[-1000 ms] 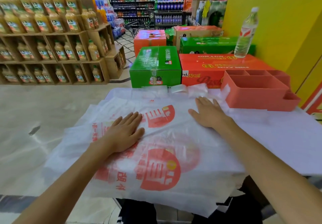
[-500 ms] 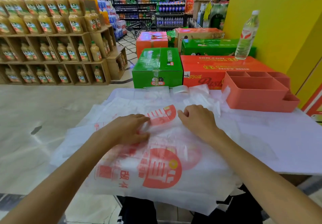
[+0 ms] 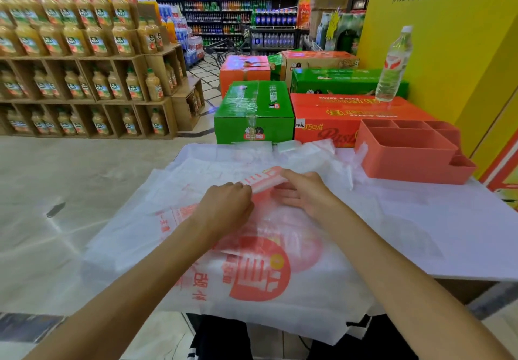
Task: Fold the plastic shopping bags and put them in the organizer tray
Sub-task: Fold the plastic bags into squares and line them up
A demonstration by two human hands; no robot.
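Note:
A stack of white plastic shopping bags with red print lies spread on the white table in front of me. My left hand pinches the far edge of the top bag, which is lifted into a raised fold. My right hand grips that same fold just to the right. The coral organizer tray, with several compartments, stands at the table's far right. No bag shows in the tray's visible compartments.
Small folded clear bags lie at the table's far edge. Green and red cartons stand behind the table, a water bottle on one. Juice shelves fill the left; a yellow wall stands right.
Both hands went from lying flat on the top bag to pinching its far edge. They have lifted it into a fold and drawn it toward me.

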